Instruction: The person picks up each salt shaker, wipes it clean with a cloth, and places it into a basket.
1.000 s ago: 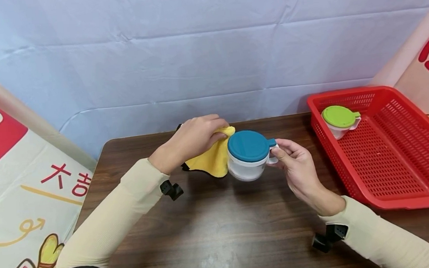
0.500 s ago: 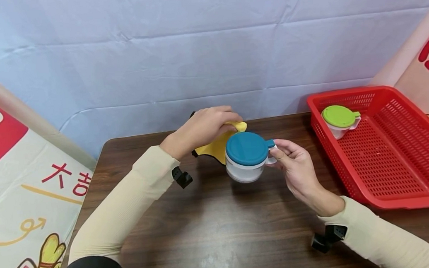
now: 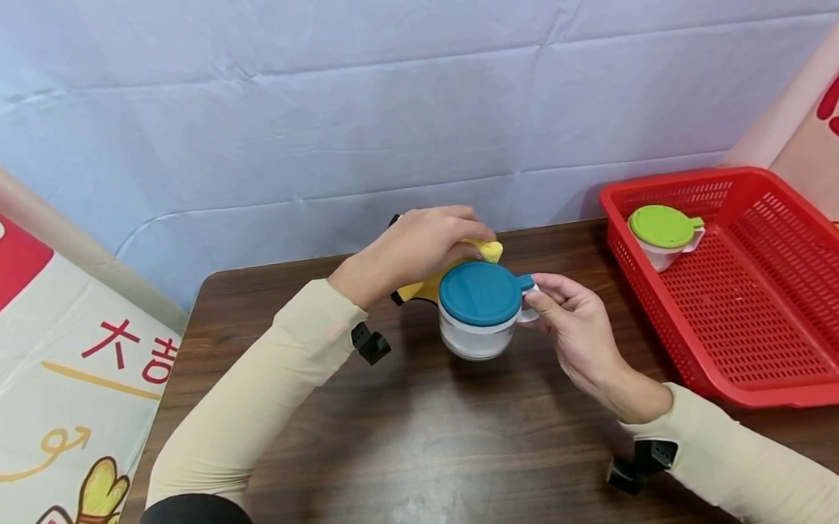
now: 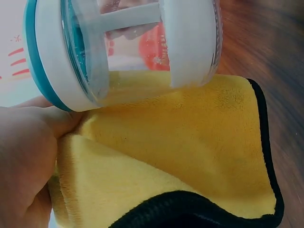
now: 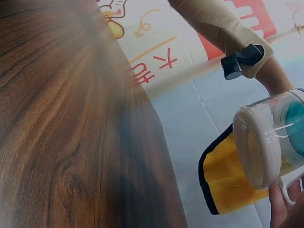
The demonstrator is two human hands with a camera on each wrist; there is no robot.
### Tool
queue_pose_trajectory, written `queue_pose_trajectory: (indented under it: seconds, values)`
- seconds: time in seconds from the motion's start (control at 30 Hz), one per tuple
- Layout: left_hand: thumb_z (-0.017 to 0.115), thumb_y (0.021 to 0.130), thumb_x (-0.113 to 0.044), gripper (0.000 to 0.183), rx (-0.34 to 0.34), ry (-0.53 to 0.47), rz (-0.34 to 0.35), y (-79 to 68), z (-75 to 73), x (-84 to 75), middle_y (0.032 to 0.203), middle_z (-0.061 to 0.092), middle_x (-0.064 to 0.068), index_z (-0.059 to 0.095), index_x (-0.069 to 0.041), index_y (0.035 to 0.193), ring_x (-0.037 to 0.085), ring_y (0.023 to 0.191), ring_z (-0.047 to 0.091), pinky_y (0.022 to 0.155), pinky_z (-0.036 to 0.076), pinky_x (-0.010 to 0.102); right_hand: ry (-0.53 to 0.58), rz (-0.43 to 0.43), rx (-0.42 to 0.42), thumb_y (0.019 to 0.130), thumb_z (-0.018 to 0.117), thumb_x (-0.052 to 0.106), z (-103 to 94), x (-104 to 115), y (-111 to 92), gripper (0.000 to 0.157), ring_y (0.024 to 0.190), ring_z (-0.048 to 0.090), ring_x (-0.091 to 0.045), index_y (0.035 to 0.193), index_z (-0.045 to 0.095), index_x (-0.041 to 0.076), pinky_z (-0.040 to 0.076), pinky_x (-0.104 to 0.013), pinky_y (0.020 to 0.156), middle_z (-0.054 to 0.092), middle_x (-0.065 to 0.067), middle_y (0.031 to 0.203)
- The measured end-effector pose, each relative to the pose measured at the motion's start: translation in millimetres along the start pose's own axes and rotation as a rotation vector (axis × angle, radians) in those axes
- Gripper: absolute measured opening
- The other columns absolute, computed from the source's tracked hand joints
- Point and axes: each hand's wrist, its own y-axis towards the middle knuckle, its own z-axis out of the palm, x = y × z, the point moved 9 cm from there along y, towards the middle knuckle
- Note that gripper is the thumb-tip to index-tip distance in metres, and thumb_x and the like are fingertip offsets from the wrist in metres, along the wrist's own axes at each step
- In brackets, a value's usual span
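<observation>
A clear seasoning jar with a blue lid and white contents at its base is held upright over the table. My right hand pinches its white handle between thumb and fingers. Behind the jar, my left hand grips a yellow cloth with black edging. A bunched bit of cloth pokes out past those fingertips, beside the lid's far edge. In the left wrist view the cloth hangs along the jar's side, and the left fingertips are hidden behind the lid.
At the right stands a red plastic basket with a smaller green-lidded jar in its far left corner. The dark wooden table ends at a pale blue cloth backdrop. A printed panel borders the left side.
My left hand has slid to the right behind the jar, taking the yellow cloth along, so less cloth shows. The jar has shifted slightly left and nearer; the right hand barely moved.
</observation>
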Motion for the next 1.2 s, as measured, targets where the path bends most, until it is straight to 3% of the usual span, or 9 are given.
queue_pose_trajectory:
  seconds: [0.63, 0.97, 1.2]
  values:
    - [0.066, 0.100, -0.024, 0.031, 0.023, 0.010, -0.052, -15.2, 1.8, 19.3, 0.119, 0.067, -0.001, 0.071, -0.016, 0.129, 0.015, 0.108, 0.062, 0.095, 0.052, 0.030, -0.009, 0.009, -0.005, 0.097, 0.066, 0.001, -0.5, -1, 1, 0.022, 0.079, 0.070, -0.006, 0.099, 0.077, 0.020, 0.060, -0.026, 0.072, 0.075, 0.004, 0.088]
    - [0.067, 0.100, -0.019, 0.026, -0.031, -0.001, -0.060, -42.4, -3.5, 40.6, 0.116, 0.069, 0.001, 0.073, -0.013, 0.125, 0.018, 0.107, 0.065, 0.092, 0.053, 0.035, 0.022, 0.001, -0.008, 0.096, 0.067, 0.002, -3.2, -1, 2, 0.021, 0.079, 0.071, -0.006, 0.099, 0.078, 0.019, 0.060, -0.025, 0.072, 0.076, 0.004, 0.088]
    - [0.068, 0.099, -0.021, 0.026, -0.033, -0.006, -0.077, -64.2, -4.4, 48.4, 0.114, 0.069, 0.001, 0.073, -0.012, 0.123, 0.018, 0.103, 0.067, 0.090, 0.054, 0.036, 0.031, -0.006, -0.005, 0.096, 0.067, 0.002, -3.9, -1, 3, 0.020, 0.078, 0.071, -0.007, 0.099, 0.078, 0.018, 0.060, -0.025, 0.071, 0.077, 0.003, 0.088]
